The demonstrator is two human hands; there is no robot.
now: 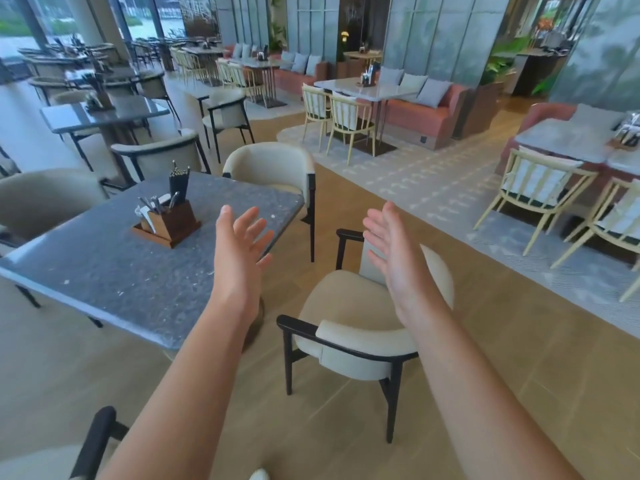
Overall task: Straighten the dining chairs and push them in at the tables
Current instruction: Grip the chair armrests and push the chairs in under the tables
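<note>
Here, both arms reach forward; the left hand (pixel 242 237) and right hand (pixel 391 247) each show a spread grip, touching nothing. Beneath them a cream chair (pixel 349 327) stands angled away from the grey table (pixel 114 271), whose wooden caddy (pixel 169 223) holds cutlery.

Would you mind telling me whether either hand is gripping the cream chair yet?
No, the left hand and right hand are open above the cream chair, touching nothing.
</note>
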